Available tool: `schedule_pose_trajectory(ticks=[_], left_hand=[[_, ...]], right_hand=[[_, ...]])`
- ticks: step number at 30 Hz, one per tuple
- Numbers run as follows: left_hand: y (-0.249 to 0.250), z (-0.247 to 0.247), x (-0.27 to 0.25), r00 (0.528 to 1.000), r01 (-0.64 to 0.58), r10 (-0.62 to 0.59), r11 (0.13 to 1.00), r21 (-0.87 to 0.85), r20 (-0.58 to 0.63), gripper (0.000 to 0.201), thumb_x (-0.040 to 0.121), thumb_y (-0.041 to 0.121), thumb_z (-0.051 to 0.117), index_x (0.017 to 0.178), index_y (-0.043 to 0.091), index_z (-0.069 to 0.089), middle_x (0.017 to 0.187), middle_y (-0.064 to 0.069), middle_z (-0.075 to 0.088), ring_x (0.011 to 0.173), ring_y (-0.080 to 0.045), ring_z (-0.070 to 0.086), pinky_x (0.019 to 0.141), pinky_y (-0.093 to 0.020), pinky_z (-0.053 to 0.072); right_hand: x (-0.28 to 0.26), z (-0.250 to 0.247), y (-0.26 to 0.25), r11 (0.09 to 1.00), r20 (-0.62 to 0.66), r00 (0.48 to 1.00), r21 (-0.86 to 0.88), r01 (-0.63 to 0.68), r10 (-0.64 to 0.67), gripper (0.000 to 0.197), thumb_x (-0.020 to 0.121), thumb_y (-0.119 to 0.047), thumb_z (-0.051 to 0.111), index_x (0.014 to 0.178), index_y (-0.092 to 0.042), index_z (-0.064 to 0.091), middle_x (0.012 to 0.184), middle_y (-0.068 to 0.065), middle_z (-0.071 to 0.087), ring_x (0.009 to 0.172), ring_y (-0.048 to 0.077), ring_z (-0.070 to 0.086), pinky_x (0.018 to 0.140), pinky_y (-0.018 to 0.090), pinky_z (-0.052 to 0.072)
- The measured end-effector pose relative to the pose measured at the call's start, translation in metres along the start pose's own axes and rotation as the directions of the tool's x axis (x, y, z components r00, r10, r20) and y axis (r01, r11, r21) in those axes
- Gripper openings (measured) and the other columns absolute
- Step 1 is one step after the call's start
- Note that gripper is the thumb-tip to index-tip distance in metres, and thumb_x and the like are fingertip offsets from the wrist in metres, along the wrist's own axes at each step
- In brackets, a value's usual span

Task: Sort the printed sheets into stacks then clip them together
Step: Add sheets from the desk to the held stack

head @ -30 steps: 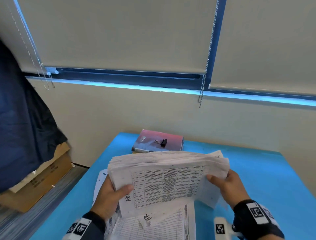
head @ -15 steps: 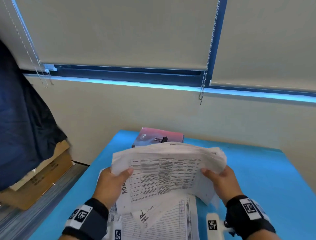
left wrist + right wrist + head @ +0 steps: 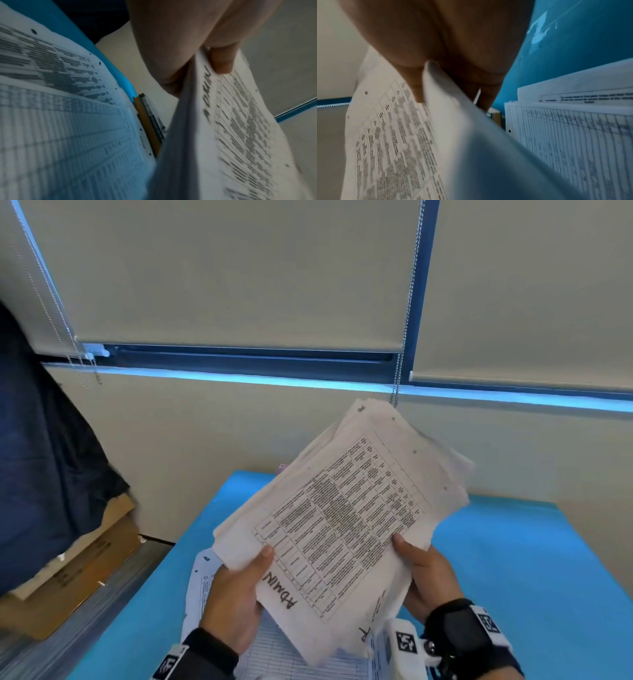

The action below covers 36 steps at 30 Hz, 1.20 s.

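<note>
A thick stack of printed sheets (image 3: 346, 508) is lifted above the blue table (image 3: 513, 559), turned diagonally with its far corner up to the right. The top page shows a table and handwritten "ADMIN". My left hand (image 3: 236, 594) grips its near left edge, thumb on top (image 3: 221, 60). My right hand (image 3: 424, 573) grips the near right edge, thumb on the page, fingers underneath (image 3: 488, 97). More printed sheets (image 3: 274, 655) lie flat on the table below, also seen as grid pages (image 3: 60, 121) (image 3: 573, 135).
A book edge (image 3: 147, 124) shows on the table beyond the flat sheets; the lifted stack hides it in the head view. A cardboard box (image 3: 75, 570) and dark cloth (image 3: 41, 457) stand left of the table. Wall and blinds lie behind.
The stack has been raised and turned from lying level across both hands to a steep diagonal, far corner up and right. It now covers the book and binder clip at the back.
</note>
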<state>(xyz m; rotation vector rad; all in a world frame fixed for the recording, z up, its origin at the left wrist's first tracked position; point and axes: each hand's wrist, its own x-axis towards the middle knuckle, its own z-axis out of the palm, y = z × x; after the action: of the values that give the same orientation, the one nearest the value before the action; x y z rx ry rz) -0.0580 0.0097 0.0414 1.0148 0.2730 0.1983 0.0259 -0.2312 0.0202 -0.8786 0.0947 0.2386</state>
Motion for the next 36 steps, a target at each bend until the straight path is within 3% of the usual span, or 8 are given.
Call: schedule_pose_trajectory(ticks=[7,10,16,20,26,28,33,36], left_hand=[[0.041,-0.030,0.029,0.988,0.064,-0.120,0.885,0.461,0.094,0.058,0.068,0.017,0.080,0.122,0.008,0.061,0.109,-0.018,0.073,0.096,-0.032,0.070,0.084,-0.042,0.053],[0.055,-0.015,0.040,0.971,-0.017,-0.141,0.760,0.650,0.191,0.084,0.048,0.047,0.093,0.120,0.021,0.060,0.106,-0.007,0.076,0.098,-0.023,0.072,0.086,-0.037,0.054],[0.055,0.007,0.051,0.989,-0.149,0.139,0.927,0.344,0.056,0.026,0.077,0.020,0.074,0.101,0.013,0.068,0.103,-0.003,0.077,0.103,-0.024,0.068,0.106,-0.046,0.043],[0.040,-0.015,0.045,0.995,-0.096,0.098,0.981,0.169,-0.005,0.060,0.069,0.036,0.082,0.119,0.009,0.064,0.126,-0.012,0.067,0.126,-0.033,0.056,0.114,-0.055,0.031],[0.018,-0.030,0.032,0.996,-0.038,0.050,0.989,0.146,-0.077,0.032,0.096,0.016,0.054,0.126,0.010,0.062,0.124,-0.015,0.068,0.119,-0.035,0.061,0.107,-0.055,0.041],[0.019,-0.030,0.029,0.996,-0.049,0.061,0.983,0.176,-0.063,0.028,0.098,0.012,0.050,0.123,0.012,0.064,0.121,-0.012,0.070,0.116,-0.033,0.063,0.106,-0.055,0.042],[0.030,-0.018,0.029,0.986,-0.134,0.154,0.953,0.272,-0.056,0.021,0.098,0.013,0.052,0.107,0.016,0.071,0.114,-0.009,0.073,0.115,-0.029,0.064,0.106,-0.052,0.043],[0.041,0.003,0.030,0.962,-0.254,0.272,0.917,0.308,-0.016,0.018,0.095,0.013,0.057,0.099,0.019,0.073,0.111,-0.006,0.074,0.112,-0.025,0.065,0.104,-0.048,0.045]], right_hand=[[0.001,0.001,-0.028,0.943,0.020,0.990,-0.305,0.137,-0.137,0.027,0.089,0.002,0.056,0.114,-0.004,0.064,0.108,0.020,0.072,0.097,0.038,0.070,0.079,0.047,0.059],[-0.002,0.016,-0.034,0.872,0.127,0.979,-0.446,0.201,-0.161,0.024,0.087,-0.002,0.061,0.109,-0.005,0.068,0.105,0.018,0.074,0.098,0.039,0.070,0.082,0.047,0.057],[-0.007,0.049,-0.041,0.734,0.318,0.917,-0.558,0.387,-0.242,0.017,0.092,-0.007,0.059,0.104,-0.012,0.069,0.096,0.001,0.077,0.085,0.015,0.072,0.073,0.024,0.055],[0.010,0.030,-0.039,0.520,0.223,0.889,-0.744,0.420,-0.400,0.019,0.092,-0.013,0.063,0.076,-0.022,0.065,0.068,-0.014,0.065,0.062,0.006,0.056,0.065,0.024,0.045],[0.017,0.006,0.000,0.362,0.147,0.985,-0.917,0.169,-0.088,0.025,0.093,-0.010,0.056,0.070,-0.020,0.055,0.063,-0.004,0.057,0.059,0.015,0.049,0.063,0.034,0.045],[0.015,0.005,0.003,0.372,0.120,0.993,-0.921,0.116,-0.014,0.020,0.083,-0.004,0.056,0.070,-0.019,0.056,0.072,-0.001,0.063,0.065,0.016,0.053,0.067,0.035,0.045],[0.009,0.031,-0.014,0.872,0.155,0.988,-0.487,0.053,0.027,0.048,0.068,-0.020,0.061,0.115,-0.009,0.063,0.113,0.012,0.071,0.095,0.028,0.067,0.082,0.040,0.050],[0.005,0.060,-0.030,0.728,0.238,0.958,-0.627,0.277,-0.160,0.025,0.085,-0.026,0.071,0.109,-0.020,0.068,0.104,0.004,0.075,0.097,0.022,0.071,0.086,0.040,0.053]])
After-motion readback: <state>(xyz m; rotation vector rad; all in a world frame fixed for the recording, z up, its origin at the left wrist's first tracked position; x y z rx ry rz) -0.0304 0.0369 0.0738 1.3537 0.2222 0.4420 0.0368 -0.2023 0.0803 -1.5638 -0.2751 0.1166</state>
